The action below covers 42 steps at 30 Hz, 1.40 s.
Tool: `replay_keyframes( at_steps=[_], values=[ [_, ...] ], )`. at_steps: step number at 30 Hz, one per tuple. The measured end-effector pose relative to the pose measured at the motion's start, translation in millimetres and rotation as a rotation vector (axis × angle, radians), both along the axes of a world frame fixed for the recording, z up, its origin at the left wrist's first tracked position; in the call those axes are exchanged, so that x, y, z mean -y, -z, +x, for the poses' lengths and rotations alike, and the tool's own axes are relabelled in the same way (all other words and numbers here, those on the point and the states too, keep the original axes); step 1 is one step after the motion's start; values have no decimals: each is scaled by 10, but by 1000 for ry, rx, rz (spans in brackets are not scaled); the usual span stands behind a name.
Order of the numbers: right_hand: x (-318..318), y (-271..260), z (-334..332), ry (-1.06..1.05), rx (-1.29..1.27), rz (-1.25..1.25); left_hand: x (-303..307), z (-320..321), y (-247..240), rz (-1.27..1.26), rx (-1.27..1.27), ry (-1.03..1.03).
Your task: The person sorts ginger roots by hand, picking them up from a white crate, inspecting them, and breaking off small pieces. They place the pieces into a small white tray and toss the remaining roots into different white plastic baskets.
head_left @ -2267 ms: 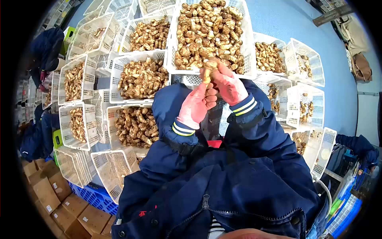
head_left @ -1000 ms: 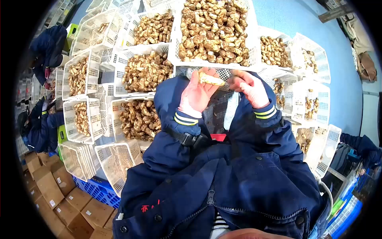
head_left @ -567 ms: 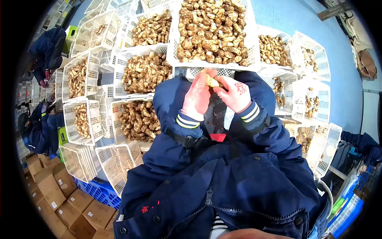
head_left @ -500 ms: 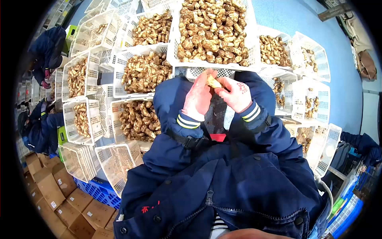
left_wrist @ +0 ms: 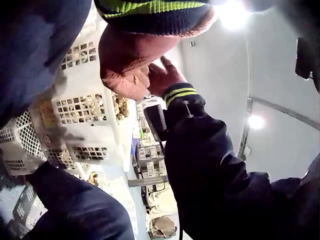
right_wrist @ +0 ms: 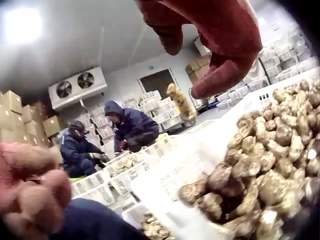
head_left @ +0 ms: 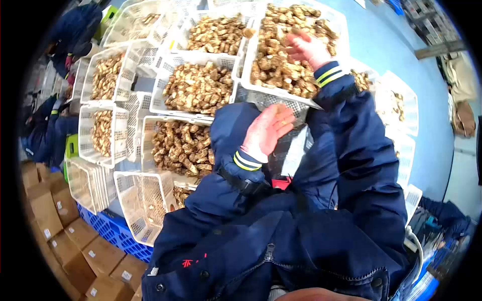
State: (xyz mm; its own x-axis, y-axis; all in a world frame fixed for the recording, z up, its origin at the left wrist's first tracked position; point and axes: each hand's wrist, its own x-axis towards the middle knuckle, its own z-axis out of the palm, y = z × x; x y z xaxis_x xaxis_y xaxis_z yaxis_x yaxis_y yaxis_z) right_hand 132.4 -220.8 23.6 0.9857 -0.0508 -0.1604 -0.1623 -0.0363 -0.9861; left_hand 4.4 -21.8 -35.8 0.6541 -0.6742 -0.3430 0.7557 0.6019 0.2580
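Left hand (head_left: 268,129): palm up, fingers relaxed, empty.
Right hand (head_left: 307,47): fingers spread, empty, over the mushroom crate (head_left: 271,98).

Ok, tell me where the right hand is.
In the head view, the right hand reaches over the mushrooms in the big white crate, top centre; the left hand lies below it, by the crate's near rim.

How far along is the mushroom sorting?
Done: side crates hold mushrooms. In hand: nothing; left hand lies open, right hand is open over the big crate, one mushroom in mid-air by it. Left: the big crate is heaped, and a near crate looks almost empty.
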Motion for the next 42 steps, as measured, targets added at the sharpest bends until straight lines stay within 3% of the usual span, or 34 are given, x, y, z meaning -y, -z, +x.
replay_keyframes(
  at_steps=[1,4,5,6,7,9,11,13,15,16,17,19,21,23,24,27,29,30,32,37,39,40,42],
  values=[
    [159,82,196,2,2,-213,-31,16,-3,-16,-5,13],
    [1115,1013,541,-101,71,-1367,-54,65,-22,-6,21,-24],
    [919,529,273,-305,-220,-1319,-58,75,-15,-17,10,-17],
    [1089,757,179,-377,-197,-1551,-55,83,-35,-52,8,4],
    [1286,965,161,-522,-271,-1627,-26,70,-8,-53,12,9],
    [1172,785,38,-628,-478,-1492,24,42,24,-65,16,30],
    [1067,800,12,-817,-554,-1700,57,29,43,-19,18,46],
    [1179,1037,32,-767,-527,-1798,50,36,36,1,19,54],
    [868,682,43,-876,-611,-1900,53,35,79,3,18,53],
    [800,559,7,-864,-524,-1919,52,42,75,0,20,53],
    [888,662,10,-863,-521,-1919,46,44,71,0,21,52],
    [977,785,-18,-607,-344,-1835,24,35,65,-12,29,35],
    [1018,630,-141,-276,-207,-1258,16,31,101,-16,16,30],
    [966,561,-262,-109,-292,-723,23,40,48,-24,-11,37],
    [989,725,-374,7,-262,-314,39,33,51,-27,-8,41],
    [622,681,-773,215,-66,462,78,-10,32,-38,5,55],
    [456,776,-791,46,-33,611,98,-28,63,-56,-13,78],
    [204,474,-827,1,45,545,94,-33,-8,4,2,90],
    [249,635,-870,-96,125,628,92,-29,-2,9,8,88],
    [193,546,-918,-92,152,670,106,-42,-33,11,13,73],
    [109,320,-997,-58,48,472,122,-57,-27,7,24,79],
    [152,239,-1010,-255,109,609,118,-61,-42,8,20,83],
    [113,212,-1100,-156,45,694,112,-83,-39,4,12,86]
  ],
)
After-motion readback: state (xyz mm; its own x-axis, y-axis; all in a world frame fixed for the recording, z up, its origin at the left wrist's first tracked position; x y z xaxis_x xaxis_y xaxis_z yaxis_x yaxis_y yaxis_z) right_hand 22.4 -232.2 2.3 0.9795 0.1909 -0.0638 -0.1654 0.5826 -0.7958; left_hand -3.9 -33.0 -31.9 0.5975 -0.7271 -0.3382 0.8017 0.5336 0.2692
